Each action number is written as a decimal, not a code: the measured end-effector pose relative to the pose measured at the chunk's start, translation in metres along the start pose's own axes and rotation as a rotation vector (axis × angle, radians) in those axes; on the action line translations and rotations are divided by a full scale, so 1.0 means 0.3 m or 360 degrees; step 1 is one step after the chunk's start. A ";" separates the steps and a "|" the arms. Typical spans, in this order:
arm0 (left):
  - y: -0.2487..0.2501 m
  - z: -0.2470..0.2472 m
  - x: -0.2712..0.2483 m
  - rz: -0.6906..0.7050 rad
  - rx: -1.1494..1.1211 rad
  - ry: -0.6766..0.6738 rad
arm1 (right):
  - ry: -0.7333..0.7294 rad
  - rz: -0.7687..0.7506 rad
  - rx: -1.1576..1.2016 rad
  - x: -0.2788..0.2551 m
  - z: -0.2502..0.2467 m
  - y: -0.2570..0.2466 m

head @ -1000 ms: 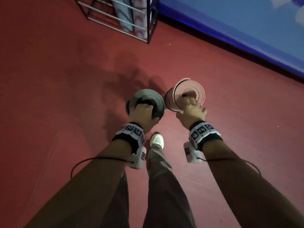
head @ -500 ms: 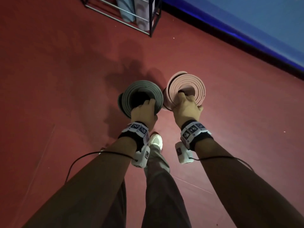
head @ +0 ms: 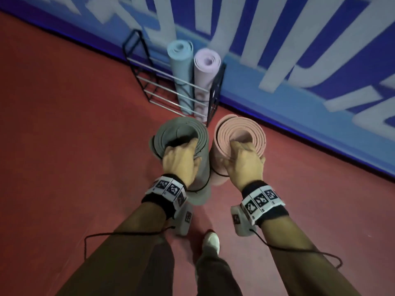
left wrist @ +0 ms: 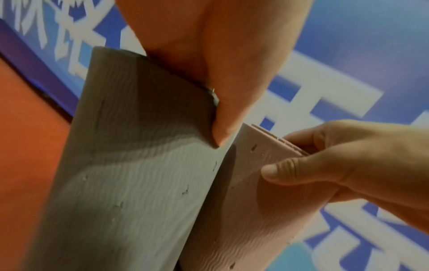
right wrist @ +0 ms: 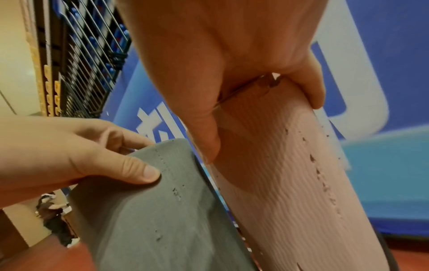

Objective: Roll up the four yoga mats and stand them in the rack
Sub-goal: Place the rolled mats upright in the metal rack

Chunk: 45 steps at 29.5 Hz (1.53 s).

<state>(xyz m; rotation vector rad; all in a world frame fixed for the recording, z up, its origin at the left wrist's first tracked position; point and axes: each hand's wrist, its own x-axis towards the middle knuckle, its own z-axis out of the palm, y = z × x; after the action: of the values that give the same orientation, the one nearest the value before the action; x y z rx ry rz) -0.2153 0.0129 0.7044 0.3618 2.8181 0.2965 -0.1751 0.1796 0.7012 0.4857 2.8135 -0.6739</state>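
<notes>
- At the far edge of the red floor (head: 64, 135), against the blue wall (head: 320, 50), the black wire rack (head: 210, 99) already holds two rolled mats standing on end: a light blue mat (head: 179, 65) and, touching it on the right, a lilac mat (head: 206, 69). Both occupy the rack's right-hand part; the left part shows only bare bars.
- Nearer the person, just short of the rack, two further rolls are carried upright and side by side. The left hand (head: 179, 161) is clenched on the top rim of the grey mat (head: 181, 133), fingers hooked into the hollow core and thumb pressed on the outer wall, as the left wrist view confirms.
- The right hand (head: 243, 161) grasps the pink mat (head: 241, 129) in the same manner: fingers inside the spiral, thumb outside on the ribbed skin.
- The two carried rolls lie close together along their sides; whether they actually touch cannot be told for certain.
- A dark cord (head: 205, 184) appears to loop around the lower part of the grey roll.
- Judged progress: all four mats are rolled and two are racked, so roughly half of the placing remains.
- Remaining work: lift the grey and pink rolls over the front bars and stand each in the free space left of the blue mat.
- In the right wrist view, another person (right wrist: 55, 220) stands far off.
</notes>
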 end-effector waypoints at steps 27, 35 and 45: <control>-0.702 -1.280 0.794 0.0315 0.0068 0.0769 | 0.0592 -0.0166 0.0015 0.671 -0.540 -1.235; -0.772 -1.437 1.044 0.0235 0.0081 0.0840 | 0.0557 -0.0260 0.0078 0.964 -0.622 -1.386; -0.867 -1.527 1.340 0.0299 0.0026 0.0790 | 0.0587 -0.0160 0.0054 1.249 -0.619 -1.516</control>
<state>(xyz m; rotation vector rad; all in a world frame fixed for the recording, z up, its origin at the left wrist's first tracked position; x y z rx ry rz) -0.7833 -0.1989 0.9718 0.6363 3.2756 0.4580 -0.7086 -0.0158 0.9438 0.5251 3.1950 -0.7165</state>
